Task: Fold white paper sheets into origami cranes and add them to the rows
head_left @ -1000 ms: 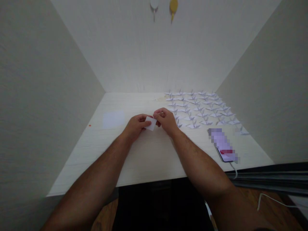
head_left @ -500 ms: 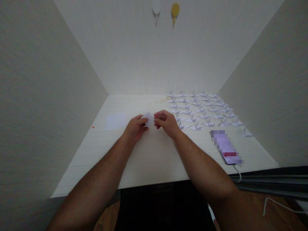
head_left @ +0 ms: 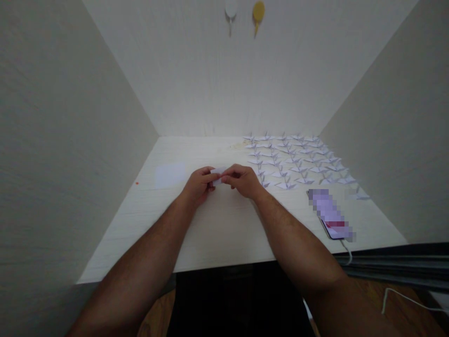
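Note:
A small folded piece of white paper (head_left: 216, 181) is held between my two hands above the middle of the table. My left hand (head_left: 200, 185) is closed on its left side, thumb on top. From the right, my right hand (head_left: 242, 181) pinches the paper's other side between thumb and fingers. The fingers partly cover the paper, so its folds cannot be made out. Just right of my right hand, several white origami cranes (head_left: 286, 185) stand in rows.
A white paper sheet (head_left: 170, 174) lies at the left, with a tiny orange speck (head_left: 137, 183) beyond it. At the right lies a phone (head_left: 329, 213) with a white cable (head_left: 347, 252). One white hook (head_left: 230, 10) and one yellow hook (head_left: 258, 11) are on the back wall.
My right hand has closed in to the left and now grips the paper, which it was apart from or barely touching before. The paper looks flatter and wider. The view has shifted slightly.

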`<state>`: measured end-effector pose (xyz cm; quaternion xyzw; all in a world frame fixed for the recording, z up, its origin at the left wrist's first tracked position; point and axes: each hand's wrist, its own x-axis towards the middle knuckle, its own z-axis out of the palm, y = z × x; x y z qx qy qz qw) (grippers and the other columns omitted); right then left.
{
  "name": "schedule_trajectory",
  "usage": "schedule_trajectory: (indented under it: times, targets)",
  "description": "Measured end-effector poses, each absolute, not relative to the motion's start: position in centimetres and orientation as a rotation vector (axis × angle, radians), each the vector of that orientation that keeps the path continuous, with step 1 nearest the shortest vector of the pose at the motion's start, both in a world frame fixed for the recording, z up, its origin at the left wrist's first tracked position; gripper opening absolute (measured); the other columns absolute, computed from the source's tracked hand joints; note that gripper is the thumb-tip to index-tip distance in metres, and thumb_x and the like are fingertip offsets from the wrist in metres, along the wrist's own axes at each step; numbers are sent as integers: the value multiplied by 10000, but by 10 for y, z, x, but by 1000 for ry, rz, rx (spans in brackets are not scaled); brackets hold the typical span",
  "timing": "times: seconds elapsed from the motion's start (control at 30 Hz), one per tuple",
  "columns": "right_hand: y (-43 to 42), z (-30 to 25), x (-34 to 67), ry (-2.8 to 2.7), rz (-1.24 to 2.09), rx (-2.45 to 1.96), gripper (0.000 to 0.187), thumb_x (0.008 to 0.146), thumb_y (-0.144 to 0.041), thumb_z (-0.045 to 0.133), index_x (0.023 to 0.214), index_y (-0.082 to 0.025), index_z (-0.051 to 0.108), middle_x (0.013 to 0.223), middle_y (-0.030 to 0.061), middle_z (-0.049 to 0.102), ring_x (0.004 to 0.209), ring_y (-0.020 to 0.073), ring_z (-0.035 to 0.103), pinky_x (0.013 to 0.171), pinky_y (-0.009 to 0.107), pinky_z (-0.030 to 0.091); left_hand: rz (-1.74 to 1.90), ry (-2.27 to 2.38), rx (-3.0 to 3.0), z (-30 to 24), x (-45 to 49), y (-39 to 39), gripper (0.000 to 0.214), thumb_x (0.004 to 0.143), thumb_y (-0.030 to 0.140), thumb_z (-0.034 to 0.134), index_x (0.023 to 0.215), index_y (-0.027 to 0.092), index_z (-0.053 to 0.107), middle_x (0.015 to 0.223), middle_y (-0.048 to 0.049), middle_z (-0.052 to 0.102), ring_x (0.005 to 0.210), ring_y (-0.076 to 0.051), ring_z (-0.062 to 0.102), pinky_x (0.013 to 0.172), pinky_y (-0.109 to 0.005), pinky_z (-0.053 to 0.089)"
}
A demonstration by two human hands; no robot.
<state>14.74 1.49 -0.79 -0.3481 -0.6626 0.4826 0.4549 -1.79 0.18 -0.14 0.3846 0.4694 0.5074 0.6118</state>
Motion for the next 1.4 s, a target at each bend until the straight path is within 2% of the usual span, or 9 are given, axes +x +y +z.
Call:
schedule_trajectory:
  times: [0.13, 0.27, 0.4, 0.57, 0.7, 0.93, 1.2, 1.4]
  targets:
    - [15, -4, 150, -1655, 1243, -864, 164, 775, -340, 656, 822, -182, 662, 622, -39, 587, 507, 78, 521, 476, 215, 440, 1160, 1037, 909, 0, -20, 2, 243, 551, 216, 793, 704, 147, 618, 553, 34, 523, 464, -60, 425, 402, -191, 259]
    - [15, -2, 150, -1610, 1246, -901, 144, 761, -314, 647, 770, -182, 589, 579, -50, 571, 505, 81, 538, 477, 208, 464, 1187, 1061, 973, -4, -19, 2, 259, 553, 220, 784, 730, 168, 602, 603, 23, 587, 462, -79, 477, 401, -204, 300]
    - [15, -2, 150, -1589, 1227, -945, 138, 747, -291, 648, 730, -180, 568, 600, -41, 585, 505, 80, 539, 472, 210, 483, 1155, 1096, 1095, -8, -18, 2, 210, 576, 208, 769, 712, 169, 613, 591, 25, 583, 448, -76, 474, 420, -211, 329]
    - [15, -3, 150, -1664, 1166, -1029, 131, 752, -288, 641, 725, -172, 585, 611, -36, 590, 499, 76, 541, 467, 201, 465, 1149, 1161, 1152, -4, -18, 1, 191, 622, 296, 758, 636, 158, 625, 542, 14, 556, 430, -72, 448, 422, -216, 306]
    - [16, -7, 150, -1703, 1089, -1054, 123, 757, -281, 630, 722, -171, 589, 615, -33, 592, 492, 77, 540, 467, 201, 438, 1137, 1211, 1161, -1, -18, 0, 175, 604, 277, 759, 619, 159, 630, 510, 22, 533, 407, -66, 423, 413, -216, 274]
    - [16, -8, 148, -1755, 958, -1104, 102, 759, -262, 613, 711, -175, 588, 625, -24, 594, 553, 90, 543, 528, 212, 424, 1116, 1274, 1202, -3, -17, 0, 146, 615, 263, 744, 615, 164, 638, 512, 20, 536, 419, -79, 446, 424, -225, 298]
    - [17, -12, 148, -1786, 906, -1107, 100, 762, -270, 606, 714, -186, 585, 658, -14, 609, 613, 107, 550, 565, 223, 430, 1051, 1280, 1309, -4, -19, 0, 199, 637, 330, 763, 633, 158, 662, 496, 17, 525, 431, -78, 418, 437, -224, 272]
    - [17, -13, 145, -1720, 952, -1083, 84, 739, -247, 625, 715, -183, 577, 651, -24, 598, 583, 94, 545, 534, 215, 442, 1024, 1378, 1377, -1, -18, -2, 202, 649, 338, 747, 613, 165, 648, 484, 31, 502, 435, -79, 388, 442, -231, 253]
